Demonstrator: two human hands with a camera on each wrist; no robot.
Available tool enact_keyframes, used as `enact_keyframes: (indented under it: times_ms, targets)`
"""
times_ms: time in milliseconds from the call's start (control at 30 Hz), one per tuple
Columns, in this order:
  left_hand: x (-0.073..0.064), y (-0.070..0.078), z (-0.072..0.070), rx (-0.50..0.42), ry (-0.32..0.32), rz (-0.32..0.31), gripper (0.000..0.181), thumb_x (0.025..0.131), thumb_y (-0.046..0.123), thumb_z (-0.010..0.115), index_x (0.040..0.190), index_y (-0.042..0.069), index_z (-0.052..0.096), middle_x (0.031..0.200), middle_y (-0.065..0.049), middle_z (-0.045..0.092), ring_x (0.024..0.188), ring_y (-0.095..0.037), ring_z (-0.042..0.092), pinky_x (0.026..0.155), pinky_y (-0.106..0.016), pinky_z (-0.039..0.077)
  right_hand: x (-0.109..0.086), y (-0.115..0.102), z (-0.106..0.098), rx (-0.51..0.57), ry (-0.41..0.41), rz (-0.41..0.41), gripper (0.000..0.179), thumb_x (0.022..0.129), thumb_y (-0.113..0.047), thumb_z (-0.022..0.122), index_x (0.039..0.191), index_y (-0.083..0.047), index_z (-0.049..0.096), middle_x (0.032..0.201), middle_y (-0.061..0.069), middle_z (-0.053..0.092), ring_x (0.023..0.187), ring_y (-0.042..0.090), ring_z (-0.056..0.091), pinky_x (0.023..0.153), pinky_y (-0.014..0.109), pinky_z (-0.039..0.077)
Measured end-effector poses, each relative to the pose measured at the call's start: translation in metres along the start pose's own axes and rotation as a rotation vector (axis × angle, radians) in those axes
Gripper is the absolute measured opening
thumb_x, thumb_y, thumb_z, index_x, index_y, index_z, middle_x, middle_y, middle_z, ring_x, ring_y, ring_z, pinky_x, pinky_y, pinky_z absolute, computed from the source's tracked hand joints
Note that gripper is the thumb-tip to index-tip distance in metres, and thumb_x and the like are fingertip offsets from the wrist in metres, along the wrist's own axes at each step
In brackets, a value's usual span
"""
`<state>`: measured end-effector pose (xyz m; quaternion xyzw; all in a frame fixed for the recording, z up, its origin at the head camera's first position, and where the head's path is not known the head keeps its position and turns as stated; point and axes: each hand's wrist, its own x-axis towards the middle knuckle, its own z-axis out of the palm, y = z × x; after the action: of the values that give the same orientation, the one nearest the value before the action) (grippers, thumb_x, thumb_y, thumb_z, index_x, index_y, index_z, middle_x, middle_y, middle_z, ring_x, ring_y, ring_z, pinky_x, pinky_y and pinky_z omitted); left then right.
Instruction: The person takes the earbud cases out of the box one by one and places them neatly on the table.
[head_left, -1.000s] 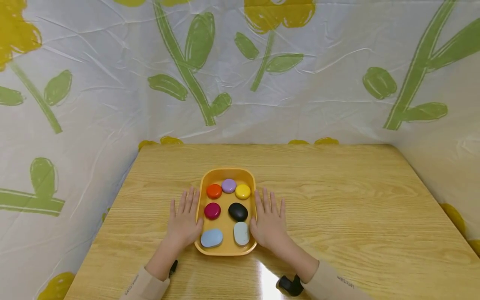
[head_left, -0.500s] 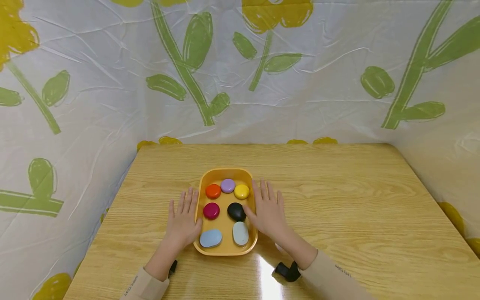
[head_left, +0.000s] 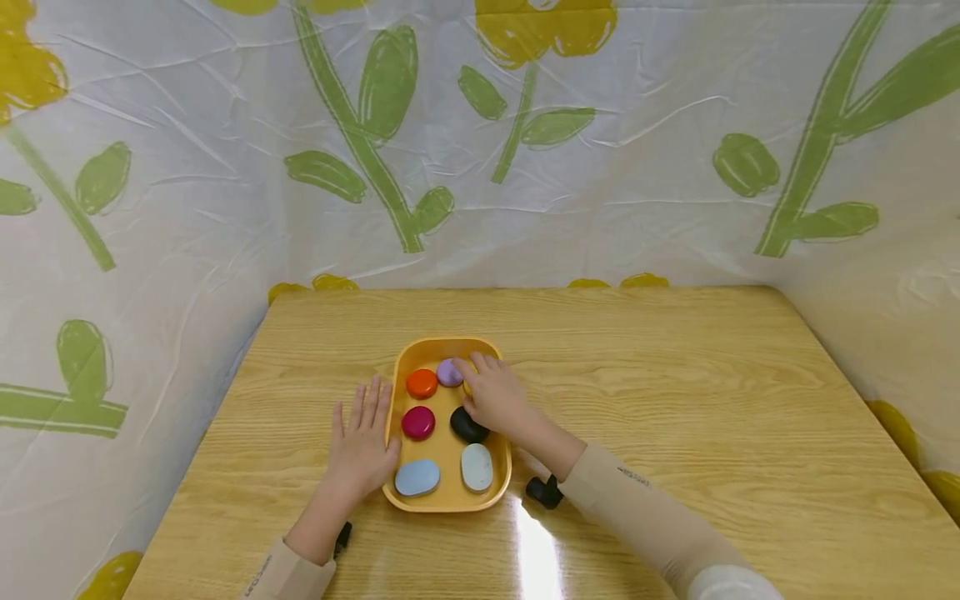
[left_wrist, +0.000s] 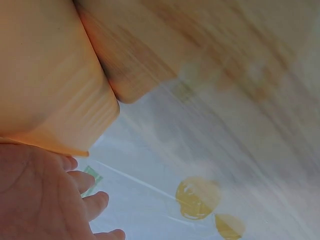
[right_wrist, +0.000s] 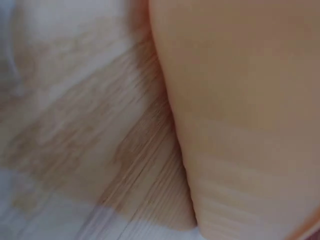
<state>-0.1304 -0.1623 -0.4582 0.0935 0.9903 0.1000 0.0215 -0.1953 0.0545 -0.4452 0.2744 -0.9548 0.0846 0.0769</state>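
In the head view, a yellow-orange tray (head_left: 447, 498) holds several smooth pebble-like pieces. Over its far right corner, my right hand (head_left: 497, 396) reaches in above the yellow piece (head_left: 468, 387), which it mostly covers. The index fingertip overlaps the lilac piece (head_left: 448, 372), while the thumb is beside the black piece (head_left: 468, 426). My left hand (head_left: 362, 446) lies with straight fingers along the tray's left side, thumb at the rim. The left wrist view shows this palm (left_wrist: 37, 195) and fingers against the tray wall (left_wrist: 55, 85). Only the tray's outer wall (right_wrist: 240, 125) and tabletop fill the right wrist view.
Also in the tray are an orange-red piece (head_left: 422, 384), a magenta piece (head_left: 418, 423), a light blue piece (head_left: 417, 477) and a pale grey piece (head_left: 477, 467). The wooden table (head_left: 675, 400) is backed by a flower-printed cloth (head_left: 630, 192).
My right hand has left the tray's right side and moved left and inward over the yellow piece. The left hand stays beside the tray, and the pieces keep their places.
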Motion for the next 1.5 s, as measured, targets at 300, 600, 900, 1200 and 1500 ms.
enact_keyframes:
  times_ms: [300, 600, 900, 1200, 1500]
  targets:
    - [0.0, -0.001, 0.0, 0.009, -0.014, -0.009, 0.072, 0.089, 0.029, 0.044, 0.148, 0.007, 0.008, 0.154, -0.011, 0.002, 0.139, -0.033, 0.004, 0.108, -0.056, -0.001, 0.01, -0.005, 0.011, -0.195, -0.077, 0.033, 0.031, 0.085, -0.021, 0.056, 0.114, -0.013, 0.047, 0.102, 0.011, 0.05, 0.092, 0.027, 0.052, 0.077, 0.034, 0.044]
    - [0.001, -0.001, -0.001, 0.016, -0.006, -0.005, 0.072, 0.09, 0.029, 0.044, 0.148, 0.008, 0.008, 0.154, -0.011, 0.002, 0.139, -0.032, 0.005, 0.108, -0.056, 0.0, 0.017, -0.011, 0.016, -0.359, -0.231, 0.115, 0.024, 0.093, -0.033, 0.046, 0.11, -0.017, 0.042, 0.096, 0.007, 0.049, 0.09, 0.022, 0.051, 0.074, 0.03, 0.037]
    - [0.002, -0.001, -0.002, 0.01, -0.022, -0.01, 0.072, 0.09, 0.029, 0.044, 0.148, 0.008, 0.006, 0.154, -0.01, 0.001, 0.139, -0.032, 0.004, 0.108, -0.056, -0.001, 0.019, -0.014, 0.013, -0.363, -0.279, 0.118, 0.019, 0.094, -0.031, 0.045, 0.106, -0.016, 0.041, 0.091, 0.006, 0.048, 0.087, 0.021, 0.05, 0.07, 0.028, 0.035]
    - [0.002, 0.0, -0.003, 0.008, -0.033, -0.008, 0.073, 0.09, 0.029, 0.044, 0.148, 0.008, 0.005, 0.154, -0.011, 0.001, 0.139, -0.033, 0.004, 0.108, -0.056, -0.001, 0.016, -0.009, 0.019, -0.336, -0.124, 0.078, 0.019, 0.09, -0.03, 0.053, 0.1, -0.015, 0.045, 0.084, 0.007, 0.048, 0.081, 0.022, 0.05, 0.066, 0.028, 0.035]
    - [0.002, 0.0, -0.003, 0.003, -0.036, -0.012, 0.072, 0.09, 0.029, 0.044, 0.148, 0.008, 0.006, 0.153, -0.011, 0.0, 0.139, -0.032, 0.002, 0.108, -0.056, -0.002, 0.017, 0.001, 0.0, -0.153, 0.223, -0.02, 0.025, 0.081, -0.023, 0.064, 0.102, -0.015, 0.052, 0.089, 0.013, 0.054, 0.081, 0.029, 0.053, 0.067, 0.038, 0.037]
